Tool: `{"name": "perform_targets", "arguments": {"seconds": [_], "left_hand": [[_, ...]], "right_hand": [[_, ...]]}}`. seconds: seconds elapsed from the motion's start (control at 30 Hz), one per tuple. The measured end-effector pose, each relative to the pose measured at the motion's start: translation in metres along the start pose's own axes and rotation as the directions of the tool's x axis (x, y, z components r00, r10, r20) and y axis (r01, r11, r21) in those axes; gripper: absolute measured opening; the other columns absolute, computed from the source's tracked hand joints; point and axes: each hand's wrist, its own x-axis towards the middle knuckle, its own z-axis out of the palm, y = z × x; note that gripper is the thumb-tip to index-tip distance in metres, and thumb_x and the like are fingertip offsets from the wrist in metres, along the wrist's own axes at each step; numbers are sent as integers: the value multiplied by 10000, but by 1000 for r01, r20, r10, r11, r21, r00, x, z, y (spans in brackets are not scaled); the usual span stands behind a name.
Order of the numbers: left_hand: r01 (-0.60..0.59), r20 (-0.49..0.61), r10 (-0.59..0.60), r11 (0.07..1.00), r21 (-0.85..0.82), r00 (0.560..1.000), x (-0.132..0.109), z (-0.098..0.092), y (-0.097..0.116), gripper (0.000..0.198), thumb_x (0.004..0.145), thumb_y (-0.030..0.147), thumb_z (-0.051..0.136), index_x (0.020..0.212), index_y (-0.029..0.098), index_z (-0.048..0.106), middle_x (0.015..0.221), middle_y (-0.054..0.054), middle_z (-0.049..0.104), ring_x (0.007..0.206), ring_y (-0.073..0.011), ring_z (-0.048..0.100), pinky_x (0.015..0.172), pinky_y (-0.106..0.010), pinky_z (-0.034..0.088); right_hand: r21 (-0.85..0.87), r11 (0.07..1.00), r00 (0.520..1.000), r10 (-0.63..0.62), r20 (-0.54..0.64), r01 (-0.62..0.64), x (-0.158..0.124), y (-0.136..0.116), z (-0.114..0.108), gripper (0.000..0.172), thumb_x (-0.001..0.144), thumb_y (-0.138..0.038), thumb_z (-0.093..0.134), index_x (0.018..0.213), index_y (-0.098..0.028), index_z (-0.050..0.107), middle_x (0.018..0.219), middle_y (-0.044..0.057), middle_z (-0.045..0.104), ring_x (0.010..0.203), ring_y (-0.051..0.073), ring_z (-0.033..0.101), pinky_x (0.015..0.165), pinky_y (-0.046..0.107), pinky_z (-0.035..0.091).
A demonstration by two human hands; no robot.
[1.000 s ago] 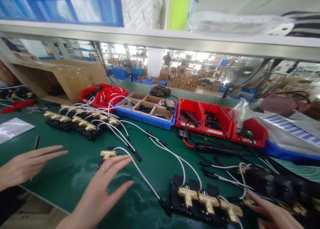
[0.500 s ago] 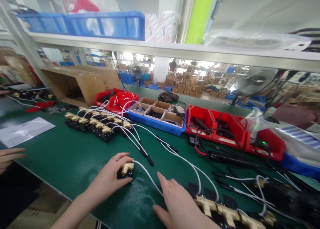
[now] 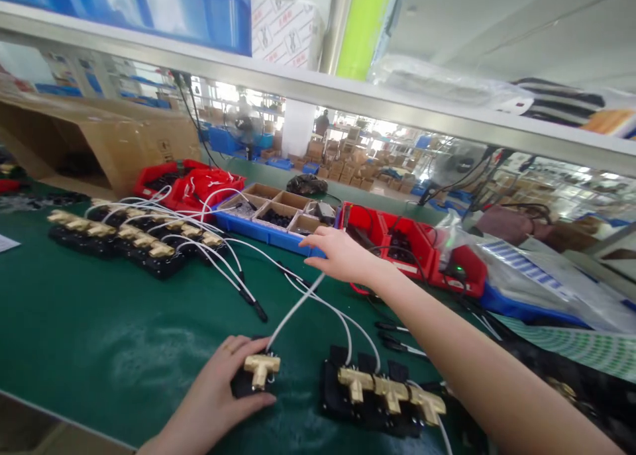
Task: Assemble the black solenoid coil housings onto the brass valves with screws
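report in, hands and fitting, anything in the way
Left hand gripping black block with golden fitting. Right hand at white cable, grip unclear. Cable crosses other cables.

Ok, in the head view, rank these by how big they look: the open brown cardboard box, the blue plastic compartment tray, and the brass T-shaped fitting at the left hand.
1. Open brown cardboard box
2. Blue plastic compartment tray
3. Brass T-shaped fitting at the left hand, smallest despite looking nearest the camera

The fittings [image 3: 262, 369] are gold, the blocks [image 3: 242, 383] black, the cables [image 3: 293, 311] white with black ends; the table [image 3: 74, 322] is deep green. The tray [image 3: 263, 231] is blue, the bins [image 3: 474, 279] red (the packet [image 3: 524, 266] has blue-and-white stripes).
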Motion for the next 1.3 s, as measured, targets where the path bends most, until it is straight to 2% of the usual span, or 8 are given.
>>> {"name": "perform_targets", "arguments": {"seconds": [0.23, 0.37, 0.5, 0.6, 0.73, 0.8, 1.03, 1.3], "left_hand": [[2, 174, 18, 994, -112, 985, 23, 72, 49, 680, 651, 260, 900, 1287, 318, 667, 1255, -90, 654, 1218, -319, 564, 1087, -496, 467], [-83, 175, 109, 985, -150, 979, 23, 67, 36, 901, 585, 397, 941, 1398, 260, 578, 1397, -158, 581, 1294, -349, 540, 1121, -488, 456], [-91, -176, 71, 990, -105, 982, 21, 3, 3, 574, 824, 478, 747, 1338, 272, 599, 1348, -117, 626, 1238, -277, 600, 1058, -418, 516], [89, -627, -36, 995, 53, 778, 23, -72, -36, 295, 936, 464, 562, 1099, 254, 691, 1107, -71, 713, 987, -223, 689, 850, -355, 591], [232, -838, -54, 969, 88, 543, 35, -178, -106, 436, 906, 548, 488, 1079, 181, 648, 1132, -137, 658, 1064, -291, 635, 942, -459, 538], [286, -880, -35, 951, 117, 473, 44, -226, -138, 466, 872, 559, 505, 1084, 167, 640, 1153, -152, 639, 1131, -313, 587, 1032, -493, 475], [417, -864, -88, 897, 147, 495, 88, -335, -218, 434, 864, 472, 655, 1176, 172, 619, 1279, -127, 613, 1288, -304, 507, 1114, -507, 395], [516, -795, -291, 856, 32, 532, 126, -335, -276, 470, 934, 468, 643, 1294, 175, 569, 1192, -92, 658, 1061, -249, 649, 944, -483, 535]], "right_hand": [[79, 997, 958, 31, -285, -9, -85, 11, 11, 298, 961, -269, 582, 1251, -207, 611, 1208, 74, 617, 1105, 184, 633, 1004, 350, 520], [78, 997, 942, 19, -335, 7, -109, 18, 29, 293, 947, -413, 578, 1189, -274, 664, 1195, 72, 672, 1027, 203, 707, 882, 333, 605], [101, 993, 957, -31, -290, 63, -81, 28, 62, 412, 887, -544, 615, 1211, -299, 685, 1162, 90, 717, 860, 216, 746, 725, 312, 649], [187, 982, 996, -6, -86, 22, -31, 2, 84, 461, 894, -520, 588, 1286, -283, 633, 1182, 95, 697, 821, 196, 727, 684, 297, 641], [169, 985, 1000, -29, 5, 27, 49, -68, 108, 425, 922, -383, 568, 1318, -228, 589, 1206, 104, 653, 957, 222, 695, 817, 348, 608], [76, 995, 998, -55, -21, 57, 88, -103, 122, 422, 939, -352, 582, 1333, -201, 572, 1257, 113, 627, 1011, 238, 681, 889, 377, 584], [-76, 990, 986, -126, -109, 119, 200, -188, 183, 316, 995, -315, 509, 1261, -159, 579, 1272, 155, 598, 1228, 309, 555, 1033, 460, 484], [-122, 992, 998, -49, -37, 44, 272, -224, 216, 334, 1032, -410, 487, 1216, -147, 577, 1133, 88, 653, 971, 205, 670, 837, 401, 579]]}}
